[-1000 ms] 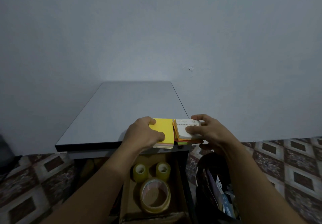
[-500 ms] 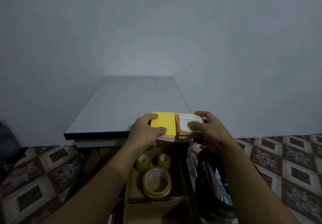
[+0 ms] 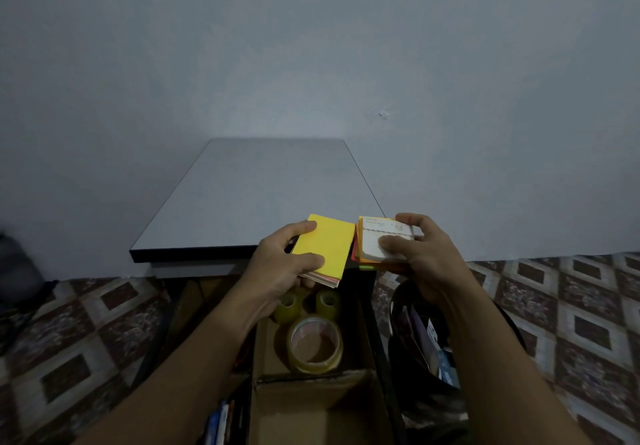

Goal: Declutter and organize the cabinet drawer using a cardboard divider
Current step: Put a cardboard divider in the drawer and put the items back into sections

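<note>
The drawer (image 3: 376,340) stands open below the front edge of the cabinet top (image 3: 263,195). The divider (image 3: 311,384) sits in it, and its far compartment holds a big tape roll (image 3: 315,346) with two small rolls (image 3: 328,302) against the far wall. Above the drawer's far end, at the top's front right corner, the left hand (image 3: 280,271) grips a yellow pad (image 3: 325,245), thumb on top, while the right hand (image 3: 426,254) pinches a white-topped stack (image 3: 384,242) of coloured pads just beside it.
</note>
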The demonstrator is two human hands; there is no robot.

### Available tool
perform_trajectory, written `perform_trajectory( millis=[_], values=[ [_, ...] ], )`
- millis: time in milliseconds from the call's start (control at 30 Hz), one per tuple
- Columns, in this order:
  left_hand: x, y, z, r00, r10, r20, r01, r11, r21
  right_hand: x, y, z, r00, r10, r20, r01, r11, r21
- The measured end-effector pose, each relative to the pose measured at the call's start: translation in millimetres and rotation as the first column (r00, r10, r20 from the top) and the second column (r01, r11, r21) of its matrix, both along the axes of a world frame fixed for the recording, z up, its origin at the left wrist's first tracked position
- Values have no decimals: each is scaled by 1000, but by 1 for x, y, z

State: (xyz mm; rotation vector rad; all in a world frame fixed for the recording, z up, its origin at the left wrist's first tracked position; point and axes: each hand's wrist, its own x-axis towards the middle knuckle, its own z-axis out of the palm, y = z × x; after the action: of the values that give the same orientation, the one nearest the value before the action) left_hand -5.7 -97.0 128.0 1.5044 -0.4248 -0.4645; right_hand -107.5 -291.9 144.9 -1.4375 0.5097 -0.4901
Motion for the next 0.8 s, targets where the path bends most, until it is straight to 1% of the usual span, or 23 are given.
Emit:
perform_trajectory(
  millis=[133,233,367,467,567,700,800],
  values=[
    [-6,17,-4,998,-56,-11,56,998,-23,-10,6,-4,998,-9,55,7,999,41],
    [-13,39,-8,991,-133,-22,133,991,-21,-15,7,-7,996,1,92,-5,999,44],
    [-30,66,-20,969,-237,-69,239,971,25,-25,9,-13,992,18,124,-28,996,81],
    [-42,82,-32,933,-334,-136,346,936,69,-31,12,-19,991,36,126,-50,993,110],
    [-52,92,-41,901,-414,-130,432,881,191,-34,13,-24,990,44,133,-62,989,134],
    [-63,93,-48,855,-518,-24,485,782,390,-36,16,-29,990,61,128,-77,989,128],
    [-69,91,-52,795,-605,42,521,717,462,-39,15,-31,989,67,129,-85,987,139]
  ],
)
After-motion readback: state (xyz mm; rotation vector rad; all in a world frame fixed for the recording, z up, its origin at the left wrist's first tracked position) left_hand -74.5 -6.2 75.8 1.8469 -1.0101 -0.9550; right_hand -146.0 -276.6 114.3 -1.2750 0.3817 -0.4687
